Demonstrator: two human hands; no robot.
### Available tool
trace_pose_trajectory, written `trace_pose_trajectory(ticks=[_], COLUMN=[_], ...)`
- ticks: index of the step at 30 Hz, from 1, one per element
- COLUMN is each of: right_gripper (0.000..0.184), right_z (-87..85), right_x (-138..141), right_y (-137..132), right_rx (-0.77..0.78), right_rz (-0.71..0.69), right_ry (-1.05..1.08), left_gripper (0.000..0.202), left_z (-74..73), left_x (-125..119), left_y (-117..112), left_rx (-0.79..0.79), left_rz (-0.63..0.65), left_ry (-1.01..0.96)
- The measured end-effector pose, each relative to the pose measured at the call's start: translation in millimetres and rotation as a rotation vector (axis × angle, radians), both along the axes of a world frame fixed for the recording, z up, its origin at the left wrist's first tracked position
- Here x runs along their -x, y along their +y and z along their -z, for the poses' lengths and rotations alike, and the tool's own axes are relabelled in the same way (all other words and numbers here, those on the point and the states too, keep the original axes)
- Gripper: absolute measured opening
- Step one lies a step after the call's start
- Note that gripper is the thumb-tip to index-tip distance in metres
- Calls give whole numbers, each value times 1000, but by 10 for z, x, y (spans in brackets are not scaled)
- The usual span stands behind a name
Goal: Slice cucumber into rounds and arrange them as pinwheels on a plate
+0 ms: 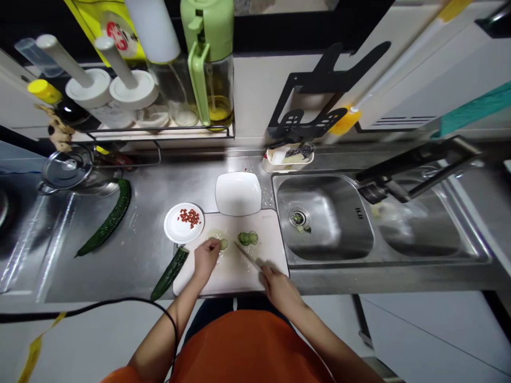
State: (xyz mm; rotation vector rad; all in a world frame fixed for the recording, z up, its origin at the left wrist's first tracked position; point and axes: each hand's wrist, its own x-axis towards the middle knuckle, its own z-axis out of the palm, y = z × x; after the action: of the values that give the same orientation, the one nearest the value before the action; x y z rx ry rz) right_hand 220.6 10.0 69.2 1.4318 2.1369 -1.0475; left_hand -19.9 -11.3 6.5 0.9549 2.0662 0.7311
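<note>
My left hand [207, 257] is over the left part of the white cutting board [235, 282], its fingers pinched on a pale green cucumber slice [224, 244]. In my right hand [277, 284] is a knife [248, 256], its blade slanting up and left across the board. A small stack of cucumber slices [248, 238] lies just beyond the knife tip. To the left of my left hand, a cut cucumber [171, 273] rests partly over the board's left edge. Behind it stands a white plate [173, 223] with small red pieces [189, 217] on it.
An empty white square dish [238, 193] sits behind the board. A whole cucumber [107, 225] lies further left, near a lidded pot [67, 169]. On the right is a double sink [323, 213] with a black faucet [415, 165]. Above hangs a rack [167, 133] of jars and bottles.
</note>
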Motion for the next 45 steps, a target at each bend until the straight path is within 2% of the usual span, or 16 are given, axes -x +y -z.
trace_pose_trajectory(ticks=[5,10,24,32,38,42,45], right_gripper=[37,40,39,47,51,54,53], right_z=[-93,-81,-93,-116,-103,-163,-206], right_x=[225,389,457,547,436,253,141], right_y=[4,-5,2,-16,-45,-59,-73], right_rx=[-2,-20,25,53,93,139,146], right_rz=[-71,-137,-111,-80,-82,-100,-105], right_ry=[-74,-69,-73,-109,-106,-123,-145], left_gripper=[20,20,19,21,19,18,19], left_z=[-1,-10,-39,-17,-1,-7,-36], left_x=[22,33,58,55,43,50,92], left_y=[14,37,68,63,55,48,64], left_rx=[16,27,48,38,53,48,22], left_rz=[22,36,74,81,56,29,22], left_ry=[82,104,118,126,115,102,171])
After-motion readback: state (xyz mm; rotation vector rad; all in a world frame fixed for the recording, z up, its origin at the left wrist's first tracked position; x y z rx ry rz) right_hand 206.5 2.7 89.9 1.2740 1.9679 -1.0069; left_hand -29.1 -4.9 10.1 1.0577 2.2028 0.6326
